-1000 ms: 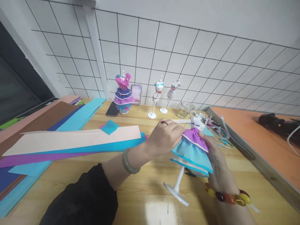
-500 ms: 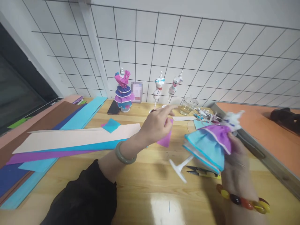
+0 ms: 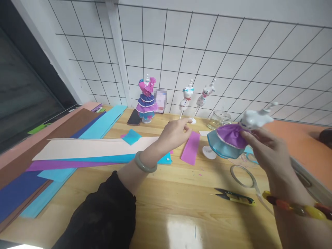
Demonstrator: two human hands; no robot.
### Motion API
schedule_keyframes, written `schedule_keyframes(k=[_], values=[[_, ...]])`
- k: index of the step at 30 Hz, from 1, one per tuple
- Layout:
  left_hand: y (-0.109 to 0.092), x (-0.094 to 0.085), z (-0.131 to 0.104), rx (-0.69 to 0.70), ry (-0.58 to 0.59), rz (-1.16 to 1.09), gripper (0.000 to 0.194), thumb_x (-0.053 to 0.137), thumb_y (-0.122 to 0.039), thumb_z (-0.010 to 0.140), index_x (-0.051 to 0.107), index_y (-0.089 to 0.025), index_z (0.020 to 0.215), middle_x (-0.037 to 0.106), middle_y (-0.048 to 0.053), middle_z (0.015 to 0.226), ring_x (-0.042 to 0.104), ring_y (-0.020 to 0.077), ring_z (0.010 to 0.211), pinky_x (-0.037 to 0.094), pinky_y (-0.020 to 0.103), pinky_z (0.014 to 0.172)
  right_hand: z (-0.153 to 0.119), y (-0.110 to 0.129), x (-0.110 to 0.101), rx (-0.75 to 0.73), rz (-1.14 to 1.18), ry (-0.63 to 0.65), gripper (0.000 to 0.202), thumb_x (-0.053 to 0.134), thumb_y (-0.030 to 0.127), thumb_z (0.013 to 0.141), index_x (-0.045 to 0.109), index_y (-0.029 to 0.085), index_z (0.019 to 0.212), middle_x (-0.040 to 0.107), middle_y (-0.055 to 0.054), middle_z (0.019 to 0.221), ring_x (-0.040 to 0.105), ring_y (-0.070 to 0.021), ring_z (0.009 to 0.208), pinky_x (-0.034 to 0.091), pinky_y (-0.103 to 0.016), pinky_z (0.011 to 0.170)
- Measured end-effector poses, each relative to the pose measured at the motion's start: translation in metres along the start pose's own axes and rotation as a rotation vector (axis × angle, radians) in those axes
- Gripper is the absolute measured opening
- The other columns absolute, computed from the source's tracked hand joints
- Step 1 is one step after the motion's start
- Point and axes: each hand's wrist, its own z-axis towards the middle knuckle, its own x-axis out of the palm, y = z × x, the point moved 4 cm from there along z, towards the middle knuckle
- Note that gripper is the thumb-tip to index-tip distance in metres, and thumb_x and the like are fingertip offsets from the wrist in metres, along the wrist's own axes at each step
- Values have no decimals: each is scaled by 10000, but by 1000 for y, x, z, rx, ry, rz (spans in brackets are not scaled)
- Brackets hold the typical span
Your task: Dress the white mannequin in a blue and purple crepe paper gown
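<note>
Right hand (image 3: pixel 269 152) has the dressed form (image 3: pixel 230 136) pinched at the waist, thumb on the purple layer; neck tilts up past the fingers, stand base (image 3: pixel 209 152) sits beyond the skirt, can't tell if it touches the table (image 3: pixel 160 204). Left hand (image 3: pixel 176 136) is loose, fingers part-curled, nothing visible in them; purple strip (image 3: pixel 191 148) just beside those fingertips, contact unclear. Blue square (image 3: pixel 131 137) is well off to their left. Snips (image 3: pixel 238 198) and tape ring (image 3: pixel 232 175) lie nearer the wearer than the right fingers. Step, my read: right hand positions the form, left is free. Next move probably calls for a steady waist grip, skirt layers uncrushed, and a clear spot for the left fingers to pinch.
</note>
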Motion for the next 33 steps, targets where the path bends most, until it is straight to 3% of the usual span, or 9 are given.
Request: schedule_keyframes(k=[3,10,14,19,23,30,33], values=[[1,-1,0,-1,9,16,368,482,-233,844,618,-201,1185,724,25,930,655,187,883,496,312,779,13,-5,10,-13,-2,142,235,749,431,713,746,202,768,664,-24,828,556,-167,780,418,-302,729],[10,8,3,-54,117,80,378,481,-262,842,607,-184,1189,726,49,974,652,207,877,483,315,755,9,-5,12,89,45,126,226,771,421,679,738,198,691,662,-26,732,532,-184,745,417,-311,676],[20,28,2,-130,264,206,308,458,-273,857,620,-219,1113,718,42,968,653,213,922,468,302,747,12,-16,14,141,149,94,201,807,365,641,767,192,736,678,-25,725,544,-176,711,427,-334,699],[31,59,-6,-193,390,287,206,519,-332,832,651,-184,886,707,99,930,664,263,886,475,331,727,18,-30,20,157,328,120,315,829,336,597,773,203,877,723,-35,801,607,-184,731,457,-351,746],[35,74,-14,-250,462,339,175,570,-315,803,656,-175,863,708,121,939,668,262,897,475,319,735,18,-29,22,151,392,142,371,832,284,596,766,216,955,741,-36,837,627,-174,736,472,-328,749],[36,75,-16,-313,485,427,148,577,-172,761,670,-157,874,711,135,883,670,256,927,463,297,728,12,-29,19,150,438,162,491,839,294,607,733,233,1082,726,-63,1143,647,-245,1045,470,-393,934],[38,73,-13,-311,493,453,160,549,-133,745,670,-154,848,710,137,868,678,255,882,454,295,679,6,-35,7,147,418,81,518,841,301,622,710,248,1121,715,-51,1176,632,-246,1112,428,-450,1023]])
